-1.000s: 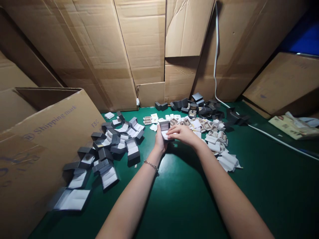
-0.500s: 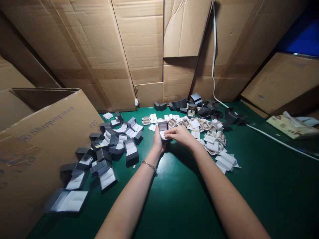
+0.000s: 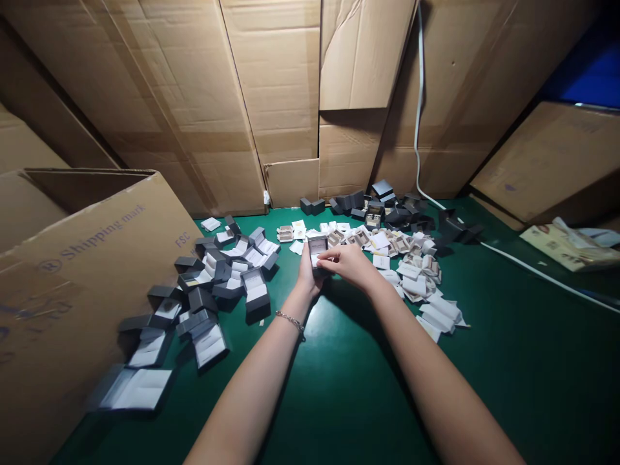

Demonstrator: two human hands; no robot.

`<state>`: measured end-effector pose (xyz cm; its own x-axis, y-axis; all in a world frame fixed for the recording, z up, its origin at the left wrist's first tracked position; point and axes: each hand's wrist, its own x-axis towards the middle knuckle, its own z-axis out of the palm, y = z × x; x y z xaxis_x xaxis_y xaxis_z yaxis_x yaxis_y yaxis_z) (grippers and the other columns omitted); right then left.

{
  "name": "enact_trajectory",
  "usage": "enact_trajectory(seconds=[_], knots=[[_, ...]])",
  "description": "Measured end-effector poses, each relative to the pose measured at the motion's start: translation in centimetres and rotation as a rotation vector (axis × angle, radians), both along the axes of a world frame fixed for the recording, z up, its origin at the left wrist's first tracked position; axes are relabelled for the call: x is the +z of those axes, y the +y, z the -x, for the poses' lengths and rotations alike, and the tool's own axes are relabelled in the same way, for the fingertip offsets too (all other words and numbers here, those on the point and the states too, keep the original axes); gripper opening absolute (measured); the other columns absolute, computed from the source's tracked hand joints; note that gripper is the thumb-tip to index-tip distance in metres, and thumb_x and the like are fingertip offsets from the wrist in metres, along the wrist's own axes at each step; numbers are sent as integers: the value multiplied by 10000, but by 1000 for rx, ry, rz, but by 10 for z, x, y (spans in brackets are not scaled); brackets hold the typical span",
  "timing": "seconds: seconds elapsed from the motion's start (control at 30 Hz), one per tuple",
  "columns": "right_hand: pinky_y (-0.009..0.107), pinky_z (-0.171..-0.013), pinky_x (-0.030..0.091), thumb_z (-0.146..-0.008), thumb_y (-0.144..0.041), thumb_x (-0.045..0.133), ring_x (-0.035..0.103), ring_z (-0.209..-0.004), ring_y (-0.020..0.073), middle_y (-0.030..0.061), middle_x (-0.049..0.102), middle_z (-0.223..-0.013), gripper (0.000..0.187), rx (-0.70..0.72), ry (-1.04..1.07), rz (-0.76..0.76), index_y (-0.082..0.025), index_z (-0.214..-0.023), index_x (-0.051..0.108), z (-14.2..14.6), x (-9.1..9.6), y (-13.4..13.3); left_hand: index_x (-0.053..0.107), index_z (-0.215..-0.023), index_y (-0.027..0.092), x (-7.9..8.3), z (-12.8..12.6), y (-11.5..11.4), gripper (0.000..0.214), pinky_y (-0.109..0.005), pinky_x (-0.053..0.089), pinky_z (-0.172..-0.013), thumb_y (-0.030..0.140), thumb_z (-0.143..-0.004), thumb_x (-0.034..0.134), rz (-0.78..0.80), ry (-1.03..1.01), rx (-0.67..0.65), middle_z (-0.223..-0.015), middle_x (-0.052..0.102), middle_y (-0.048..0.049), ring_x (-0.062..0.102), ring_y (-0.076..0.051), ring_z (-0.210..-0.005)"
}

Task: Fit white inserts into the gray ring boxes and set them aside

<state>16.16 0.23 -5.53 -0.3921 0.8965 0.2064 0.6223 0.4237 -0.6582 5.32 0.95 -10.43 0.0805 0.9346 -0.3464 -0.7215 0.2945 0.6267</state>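
Note:
My left hand [image 3: 308, 279] is wrapped round a small dark jewellery box [image 3: 318, 243], whose lid stands raised with a pale lining facing me. Inside its lower half lies a white insert [image 3: 316, 258]. The fingers of my right hand [image 3: 345, 263] are pinched together at that insert, partly covering it. To the left lie several similar open boxes with white linings, one of them a dark box [image 3: 256, 294] near my left wrist. Just beyond and to the right of my hands spreads a pile of loose white and beige inserts [image 3: 411, 284].
A large carton [image 3: 111, 271] stands open at the left. Several dark boxes [image 3: 356, 201] lie at the back of the green table [image 3: 334, 387], against stacked cartons [image 3: 285, 77]. A white cable [image 3: 419, 116] hangs down and crosses the right side, near a tissue pack [image 3: 557, 245].
My right fingers have shifted slightly at the insert inside the box. My left hand keeps its hold on the box, and the view has moved a little.

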Motion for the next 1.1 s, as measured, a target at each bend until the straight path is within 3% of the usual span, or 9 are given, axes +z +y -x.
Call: enact_trajectory(seconds=[0.27,0.37,0.53,0.9,1.0,1.1], knots=[[277,-728,516,-739,-186,693,689,-796,197,52,758,-835,204,-33,124,301,-164,-927,769,-14,0,6,657,-992,96,1,0,1,543,-213,434,-424,536,-921,349,-9,43,-54,-673,678,-62,596,-127,-486],[283,-751,521,-737,-167,683,692,-802,200,53,758,-841,203,-19,129,333,-161,-921,769,-18,0,7,652,-1006,95,-2,-1,3,521,-207,434,-420,528,-914,377,-35,47,-44,-654,669,-54,582,-117,-467],[278,-744,513,-768,-167,660,689,-804,200,49,758,-849,181,-45,48,263,-170,-910,772,-16,3,6,637,-966,97,-8,-2,6,488,-222,460,-420,511,-918,382,-71,52,-4,-632,651,-47,577,-119,-450],[275,-735,442,-842,-206,635,640,-862,194,70,718,-928,129,-27,-310,-105,-185,-901,747,-7,9,-1,619,-820,136,1,-4,1,426,-189,436,-414,476,-928,386,-16,-13,152,-578,622,-15,560,-99,-423],[266,-724,432,-831,-203,653,627,-834,178,70,704,-906,99,-37,-289,-125,-172,-869,739,-6,7,-1,617,-808,142,1,-5,1,427,-195,451,-426,471,-932,375,-15,-17,169,-580,622,-14,564,-101,-429],[259,-698,432,-810,-187,669,626,-765,163,48,710,-808,74,-54,-225,-53,-170,-822,739,-4,6,0,619,-799,137,1,-6,0,449,-202,445,-417,478,-934,362,-8,-21,169,-587,626,-24,566,-106,-432]])
